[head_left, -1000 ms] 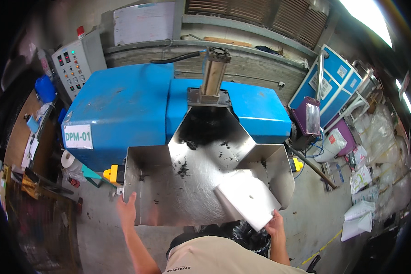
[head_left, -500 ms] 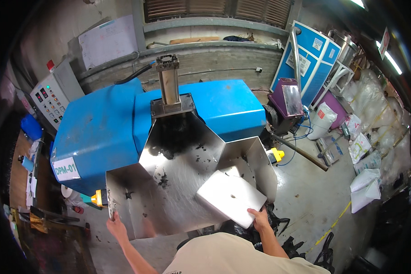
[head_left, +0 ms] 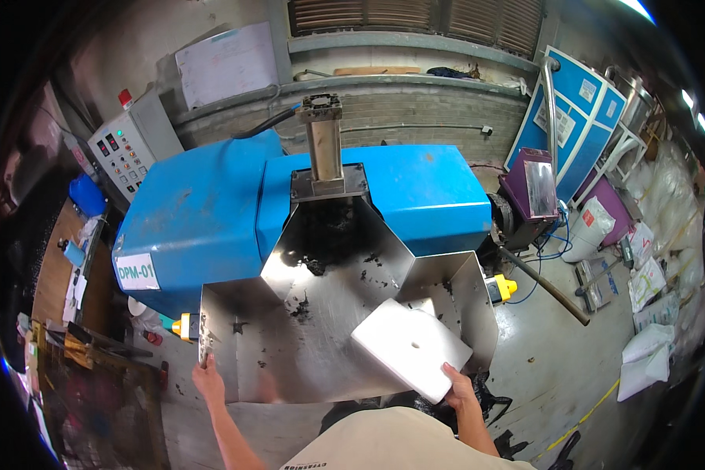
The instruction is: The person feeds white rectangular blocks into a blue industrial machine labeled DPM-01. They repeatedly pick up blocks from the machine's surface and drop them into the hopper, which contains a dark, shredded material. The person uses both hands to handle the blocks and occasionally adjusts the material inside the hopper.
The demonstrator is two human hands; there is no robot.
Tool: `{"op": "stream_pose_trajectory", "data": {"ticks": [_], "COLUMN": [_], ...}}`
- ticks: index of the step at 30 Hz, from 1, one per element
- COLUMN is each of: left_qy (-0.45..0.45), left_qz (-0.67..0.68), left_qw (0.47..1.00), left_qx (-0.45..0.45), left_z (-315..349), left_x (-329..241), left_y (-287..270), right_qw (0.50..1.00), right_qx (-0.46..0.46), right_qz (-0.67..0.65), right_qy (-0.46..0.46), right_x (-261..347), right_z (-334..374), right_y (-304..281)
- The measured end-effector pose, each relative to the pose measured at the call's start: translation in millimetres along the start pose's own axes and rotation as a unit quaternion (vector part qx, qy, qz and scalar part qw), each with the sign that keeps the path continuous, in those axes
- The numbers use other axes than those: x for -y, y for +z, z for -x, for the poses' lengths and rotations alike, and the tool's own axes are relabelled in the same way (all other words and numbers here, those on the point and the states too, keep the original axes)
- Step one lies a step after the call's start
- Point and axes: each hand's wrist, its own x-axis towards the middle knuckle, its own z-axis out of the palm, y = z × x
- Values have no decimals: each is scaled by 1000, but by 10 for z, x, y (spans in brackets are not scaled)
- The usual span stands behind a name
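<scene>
A wide stainless steel hopper tray [head_left: 290, 368], with raised side walls and black scraps on its floor, opens toward me from the blue machine. At its left wall, my left hand [head_left: 209, 382] is closed on the near end of the metal edge. A thick white rectangular slab [head_left: 403, 329] with a small hole near its middle lies tilted over the right part of the tray. My right hand [head_left: 458, 385] grips the slab's near right corner, thumb on top; the fingers beneath are hidden. Dark clumped residue [head_left: 333, 235] coats the tray's narrow far end.
The blue machine housing [head_left: 188, 211] spans behind the tray, topped by an upright metal cylinder [head_left: 325, 149]. Yellow-and-black fittings [head_left: 503, 288] stick out at both sides. A control cabinet [head_left: 129, 149] stands left. A metal bar [head_left: 544, 286], sacks [head_left: 646, 352] and black plastic [head_left: 489, 399] lie right.
The view has turned slightly left, so the scene sits further right in the picture. Both hands keep their holds on the tray edge and the white slab.
</scene>
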Motion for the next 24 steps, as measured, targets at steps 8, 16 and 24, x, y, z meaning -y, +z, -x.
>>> {"op": "stream_pose_trajectory", "data": {"ticks": [8, 16, 24], "left_qy": [-7, 7, -10], "left_qz": [1, -1, -17], "left_qw": [1000, 1000, 1000], "left_qx": [0, 3, -14], "left_z": [73, 66, 99], "left_x": [-157, -172, -247], "left_y": [-59, -80, -70], "right_qw": [991, 943, 872], "right_qx": [4, 35, -20], "right_qz": [92, 210, 285], "right_qy": [-100, -256, -398], "right_x": [86, 413, 661], "right_z": [-3, 313, 586], "right_y": [176, 629, 1265]}}
